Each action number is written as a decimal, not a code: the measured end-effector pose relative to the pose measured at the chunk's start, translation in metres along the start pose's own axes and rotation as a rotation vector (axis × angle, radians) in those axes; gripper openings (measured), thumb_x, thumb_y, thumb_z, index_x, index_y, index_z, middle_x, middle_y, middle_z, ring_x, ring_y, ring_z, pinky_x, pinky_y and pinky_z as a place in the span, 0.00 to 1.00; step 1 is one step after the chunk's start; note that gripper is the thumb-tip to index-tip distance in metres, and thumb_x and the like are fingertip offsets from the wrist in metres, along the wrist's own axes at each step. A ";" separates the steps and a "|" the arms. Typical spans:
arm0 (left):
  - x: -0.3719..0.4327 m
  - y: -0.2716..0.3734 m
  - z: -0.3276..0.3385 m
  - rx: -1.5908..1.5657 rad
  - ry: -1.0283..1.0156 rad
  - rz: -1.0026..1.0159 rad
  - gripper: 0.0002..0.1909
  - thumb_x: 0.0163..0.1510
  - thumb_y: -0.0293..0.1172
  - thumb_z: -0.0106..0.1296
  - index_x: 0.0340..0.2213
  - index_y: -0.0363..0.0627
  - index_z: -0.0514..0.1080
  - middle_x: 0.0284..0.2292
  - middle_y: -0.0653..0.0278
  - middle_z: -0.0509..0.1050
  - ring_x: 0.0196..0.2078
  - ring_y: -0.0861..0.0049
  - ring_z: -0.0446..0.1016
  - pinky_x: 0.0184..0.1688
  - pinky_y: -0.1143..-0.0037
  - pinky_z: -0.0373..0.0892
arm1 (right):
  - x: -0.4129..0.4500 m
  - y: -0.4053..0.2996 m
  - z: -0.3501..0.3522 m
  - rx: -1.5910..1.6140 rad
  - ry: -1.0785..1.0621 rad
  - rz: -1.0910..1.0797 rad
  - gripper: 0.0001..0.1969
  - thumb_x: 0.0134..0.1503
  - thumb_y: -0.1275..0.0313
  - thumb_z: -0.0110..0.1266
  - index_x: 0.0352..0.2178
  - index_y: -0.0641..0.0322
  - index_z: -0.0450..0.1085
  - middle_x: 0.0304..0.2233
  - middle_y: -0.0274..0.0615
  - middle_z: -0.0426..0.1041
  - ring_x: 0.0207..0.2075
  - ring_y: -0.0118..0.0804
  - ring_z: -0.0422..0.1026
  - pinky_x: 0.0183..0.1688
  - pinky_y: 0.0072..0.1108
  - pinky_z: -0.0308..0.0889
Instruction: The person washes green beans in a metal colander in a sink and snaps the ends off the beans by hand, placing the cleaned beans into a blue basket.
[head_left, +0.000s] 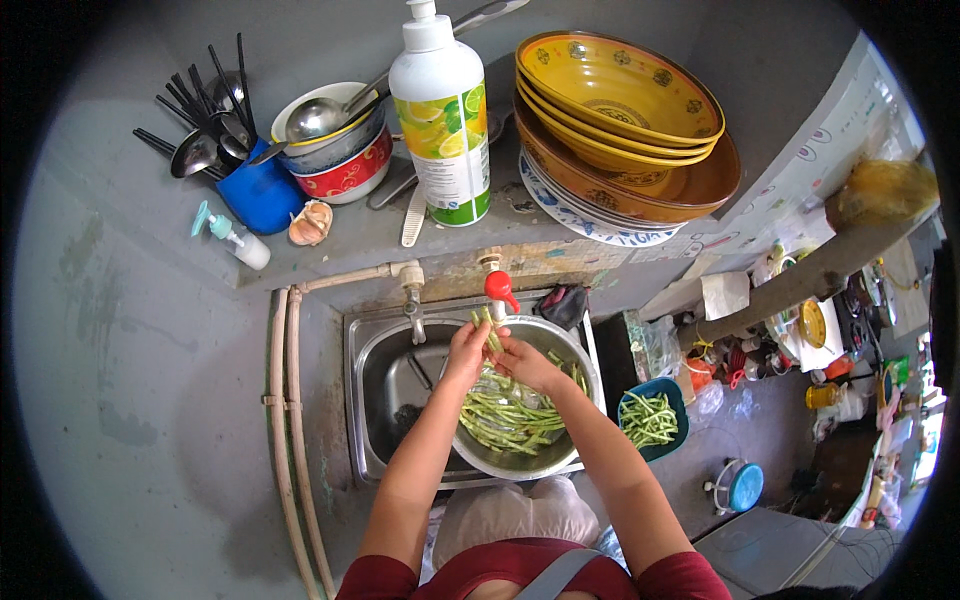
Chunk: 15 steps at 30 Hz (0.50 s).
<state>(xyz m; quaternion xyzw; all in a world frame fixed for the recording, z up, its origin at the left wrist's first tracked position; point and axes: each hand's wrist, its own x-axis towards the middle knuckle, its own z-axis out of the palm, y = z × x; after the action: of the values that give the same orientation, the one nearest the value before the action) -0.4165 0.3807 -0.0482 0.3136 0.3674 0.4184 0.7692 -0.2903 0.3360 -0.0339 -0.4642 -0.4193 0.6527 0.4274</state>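
Note:
Both my hands meet over the upper part of a large metal basin (525, 471), just below a tap with a red handle (498, 289). My left hand (466, 351) grips a small bunch of green beans (489, 330); the fingers of my right hand (521, 360) are closed on the lower end of the same bunch. More green beans (510, 424) lie in water in the basin, which stands over the right side of a stainless steel sink (358, 420). At the right, a dark teal plastic basket (664, 451) holds cut green beans (648, 418).
On the ledge behind stand a pump bottle (450, 127), stacked yellow bowls (615, 97), patterned bowls (345, 169), a blue utensil holder (262, 191), garlic (310, 223) and a small pump bottle (241, 241). A second tap (414, 311) overhangs the left sink bowl. A dark cloth (562, 305) lies behind the basin.

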 end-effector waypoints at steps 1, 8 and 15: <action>-0.001 -0.001 -0.002 0.000 0.007 0.005 0.13 0.53 0.34 0.41 0.38 0.38 0.62 0.31 0.60 0.71 0.30 0.78 0.70 0.29 0.80 0.65 | -0.001 -0.002 0.002 -0.016 -0.010 0.054 0.13 0.54 0.65 0.42 0.24 0.62 0.68 0.16 0.27 0.62 0.17 0.20 0.58 0.20 0.14 0.53; 0.001 0.001 0.000 0.325 0.018 0.098 0.12 0.51 0.34 0.43 0.33 0.37 0.66 0.27 0.63 0.72 0.27 0.82 0.69 0.29 0.81 0.64 | 0.008 0.002 -0.003 -0.301 0.061 0.121 0.13 0.55 0.63 0.40 0.30 0.63 0.65 0.18 0.26 0.60 0.19 0.20 0.57 0.21 0.14 0.53; 0.006 -0.002 0.006 0.392 0.141 0.136 0.10 0.51 0.32 0.43 0.31 0.36 0.67 0.27 0.61 0.73 0.27 0.81 0.70 0.31 0.82 0.65 | 0.016 0.031 -0.003 -0.213 0.132 -0.018 0.13 0.53 0.65 0.41 0.26 0.66 0.64 0.16 0.33 0.62 0.19 0.26 0.59 0.23 0.19 0.56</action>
<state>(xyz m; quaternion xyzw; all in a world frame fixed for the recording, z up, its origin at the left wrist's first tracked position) -0.4084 0.3841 -0.0483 0.4510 0.4724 0.4106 0.6362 -0.2954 0.3429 -0.0678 -0.5451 -0.4617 0.5685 0.4081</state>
